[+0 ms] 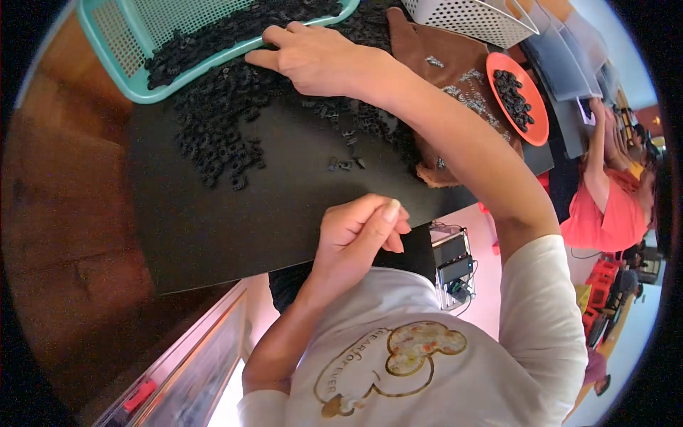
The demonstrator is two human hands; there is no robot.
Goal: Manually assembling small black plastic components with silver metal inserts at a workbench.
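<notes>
My right hand (313, 60) reaches over the pile at the rim of a green plastic basket (235, 50), its fingers apart and no object visible in them. Small black plastic parts (220, 114) lie heaped in front of that basket, with more of them inside it. Close to my body, above the table's near edge, my left hand (359, 235) is closed, thumb pressed against curled fingers; whatever it may hold is hidden. Between the two hands a few loose black pieces (345, 164) rest on the dark table (213, 235).
A brown cloth (455, 53) carries scattered small metallic pieces (473, 96). On its right side sits an orange-red plate (538, 117) of black parts, with a white perforated basket (469, 21) behind. A person in red (605, 206) is farther right.
</notes>
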